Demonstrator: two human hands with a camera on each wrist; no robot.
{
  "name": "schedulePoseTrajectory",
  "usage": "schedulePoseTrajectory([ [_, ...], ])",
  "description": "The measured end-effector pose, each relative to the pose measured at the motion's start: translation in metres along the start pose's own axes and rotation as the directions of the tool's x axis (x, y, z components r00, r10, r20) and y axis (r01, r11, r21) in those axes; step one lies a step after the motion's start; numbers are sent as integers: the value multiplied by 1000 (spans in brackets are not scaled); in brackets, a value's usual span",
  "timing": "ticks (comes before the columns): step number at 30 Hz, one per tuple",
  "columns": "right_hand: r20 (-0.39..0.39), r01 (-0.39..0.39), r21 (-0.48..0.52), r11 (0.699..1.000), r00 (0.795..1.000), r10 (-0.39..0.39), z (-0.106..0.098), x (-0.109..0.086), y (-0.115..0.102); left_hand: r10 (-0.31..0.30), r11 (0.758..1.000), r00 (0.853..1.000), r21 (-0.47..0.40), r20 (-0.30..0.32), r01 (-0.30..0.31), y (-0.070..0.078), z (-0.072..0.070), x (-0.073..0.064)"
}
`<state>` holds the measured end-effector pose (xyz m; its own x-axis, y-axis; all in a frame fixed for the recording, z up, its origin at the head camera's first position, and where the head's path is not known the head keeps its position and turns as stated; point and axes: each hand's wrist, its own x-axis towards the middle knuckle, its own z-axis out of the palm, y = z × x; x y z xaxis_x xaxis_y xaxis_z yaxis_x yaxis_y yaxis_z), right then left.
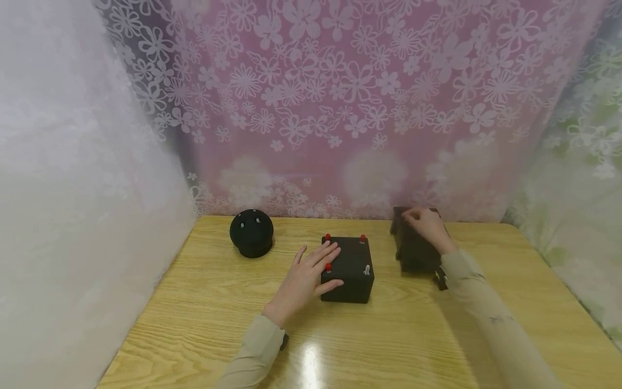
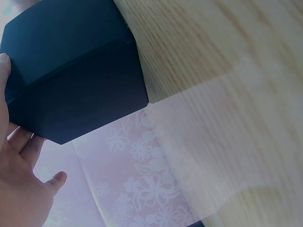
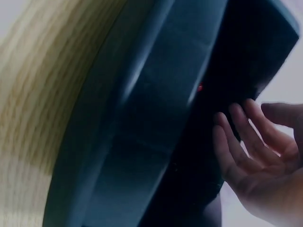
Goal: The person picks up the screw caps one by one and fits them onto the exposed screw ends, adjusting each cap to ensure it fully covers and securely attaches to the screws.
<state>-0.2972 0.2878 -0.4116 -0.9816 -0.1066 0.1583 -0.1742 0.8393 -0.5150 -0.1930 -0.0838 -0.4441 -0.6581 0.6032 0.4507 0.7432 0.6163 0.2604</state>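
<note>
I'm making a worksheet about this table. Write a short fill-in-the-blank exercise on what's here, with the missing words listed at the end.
1. The left hand touches the black box, where three toggles have ____ tips.
2. In the head view, the round black object stands to the ____ of that box.
3. The ____ hand is at the dark object on the box's other side.
4. The pink curtain behind the table is patterned with pale ____.

Missing words: red; left; right; flowers.

My left fingers (image 1: 323,255) spread over the black box (image 1: 352,265), my right fingers (image 1: 414,214) over the dark block (image 1: 418,256) at right; a black dome (image 1: 251,232) sits far left.
</note>
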Motion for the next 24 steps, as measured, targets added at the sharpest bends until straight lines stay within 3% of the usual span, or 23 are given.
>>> schedulePoseTrajectory([
  [13,126,82,-174,981,990,-61,22,16,25,-5,1000,1000,7,4,5,-1,3,-1],
  [20,176,65,-169,984,984,-35,25,17,27,-19,1000,1000,11,25,19,-1,3,1],
  [24,154,109,-157,982,985,-84,24,19,30,-22,1000,1000,12,22,21,-2,2,1],
])
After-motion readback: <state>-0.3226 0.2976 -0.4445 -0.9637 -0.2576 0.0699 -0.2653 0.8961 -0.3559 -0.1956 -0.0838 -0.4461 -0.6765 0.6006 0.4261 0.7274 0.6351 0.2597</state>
